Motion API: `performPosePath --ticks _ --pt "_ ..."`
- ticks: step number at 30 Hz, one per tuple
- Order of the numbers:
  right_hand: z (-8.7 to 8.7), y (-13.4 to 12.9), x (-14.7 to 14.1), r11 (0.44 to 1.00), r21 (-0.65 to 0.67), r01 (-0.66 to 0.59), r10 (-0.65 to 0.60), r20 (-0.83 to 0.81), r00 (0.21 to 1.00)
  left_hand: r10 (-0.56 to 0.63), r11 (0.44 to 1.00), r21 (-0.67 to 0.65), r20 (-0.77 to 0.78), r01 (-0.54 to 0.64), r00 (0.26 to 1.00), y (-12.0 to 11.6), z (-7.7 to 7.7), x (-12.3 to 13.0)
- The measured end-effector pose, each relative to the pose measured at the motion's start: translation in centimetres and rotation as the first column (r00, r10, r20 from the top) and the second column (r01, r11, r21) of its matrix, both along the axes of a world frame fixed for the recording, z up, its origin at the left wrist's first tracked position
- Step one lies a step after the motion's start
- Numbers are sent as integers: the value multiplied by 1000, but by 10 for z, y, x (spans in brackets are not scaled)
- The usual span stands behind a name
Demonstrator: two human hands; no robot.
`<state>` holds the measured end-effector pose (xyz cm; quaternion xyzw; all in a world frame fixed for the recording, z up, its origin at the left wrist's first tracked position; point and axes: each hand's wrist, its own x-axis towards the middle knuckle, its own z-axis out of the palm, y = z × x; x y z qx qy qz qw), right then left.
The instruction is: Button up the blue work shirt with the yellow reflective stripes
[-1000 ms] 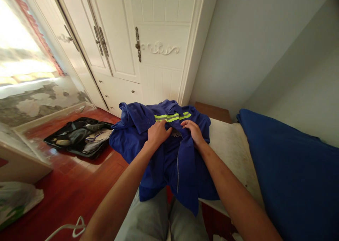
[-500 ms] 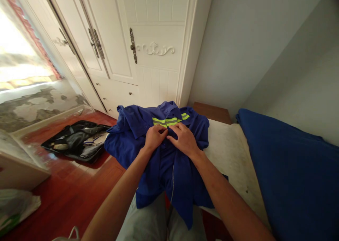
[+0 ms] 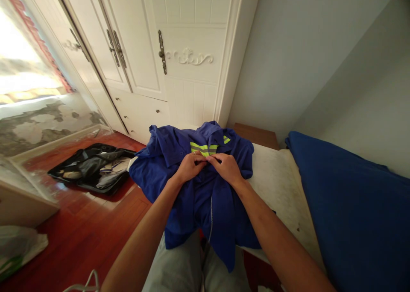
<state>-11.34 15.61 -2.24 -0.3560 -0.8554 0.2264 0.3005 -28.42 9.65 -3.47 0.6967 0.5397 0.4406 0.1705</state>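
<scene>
A blue jacket (image 3: pixel 205 198) with yellow-green and grey reflective stripes (image 3: pixel 203 148) lies spread over the edge of a pale mattress and hangs toward my knees. Its zipper edge runs down the front. My left hand (image 3: pixel 191 166) pinches the front of the jacket just below the stripe. Right beside it, my right hand (image 3: pixel 225 168) also pinches the fabric, and the fingertips of both hands meet. The bit of cloth between the fingertips is mostly hidden.
The pale mattress (image 3: pixel 278 185) holds folded blue bedding (image 3: pixel 355 210) on the right. A white wardrobe (image 3: pixel 192 87) stands ahead. An open black suitcase (image 3: pixel 92 168) with clothes lies on the red floor (image 3: pixel 96 223) at left, and a plastic bag (image 3: pixel 21 249) sits nearer.
My fingertips have come together on the jacket front. The upper part of the jacket has shifted slightly to the right, and less of the right stripe shows.
</scene>
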Motion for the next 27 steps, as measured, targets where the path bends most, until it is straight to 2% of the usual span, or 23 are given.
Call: performPosePath --ticks 4,9,13,16,21,27 --pt "-2 2 1 999 -34 6 -8 -58 998 -15 1000 -21 73 16 997 0 -2 0" --pt "-6 5 -1 993 -117 33 -52 -157 986 51 999 -24 124 -48 991 0 -2 2" --pt "-7 8 -2 968 -251 28 -105 -299 948 117 993 -32 126 -114 985 -1 1 5" --pt "-6 8 -3 945 -326 -10 -116 -364 924 107 994 -45 125 -103 986 -2 3 6" --pt "-7 4 -2 981 -190 47 -86 -205 975 81 996 -40 120 -77 989 -3 4 6" --pt "-8 6 0 991 -133 -6 -12 -139 990 65 993 -107 180 -46 981 0 0 3"
